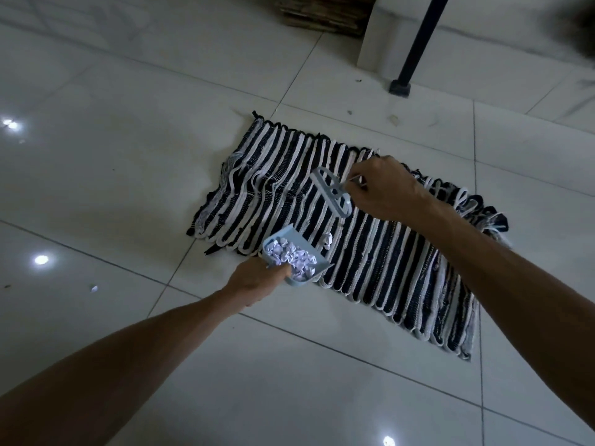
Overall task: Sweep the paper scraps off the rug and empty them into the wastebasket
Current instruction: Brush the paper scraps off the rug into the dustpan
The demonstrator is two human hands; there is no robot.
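The left hand (254, 280) is closed around the handle of a small light-blue dustpan (294, 257), and the handle itself is hidden inside the fist. The right hand (383, 188) is closed on a matching light-blue hand brush (331, 193), pinching it at one end; the fingers curl under the palm, so the exact grip is hard to make out, and whether the brush touches the rug cannot be told. Its bristles are not clearly visible.

The dustpan sits at the near edge of the striped black-and-white rug (370, 252), its mouth pointing across the rug, and it is heaped with crumpled paper scraps (294, 259); they are too bunched together to count. One loose crumpled scrap (327, 240) lies on the rug just beside the dustpan's mouth. One more small white bit (94, 288) lies on the tiled floor (128, 156) well to the left, apart from the rug. A few dark specks on the tiles beyond the rug are too small to identify.

There are two hands, one dustpan, one brush and one rug. The rug's far right corner is partly covered by the right forearm. One black furniture leg (415, 49) stands on the floor beyond the rug, its top cut off by the frame. A stack of brown material (322, 11) at the top edge is cut off and blurred.
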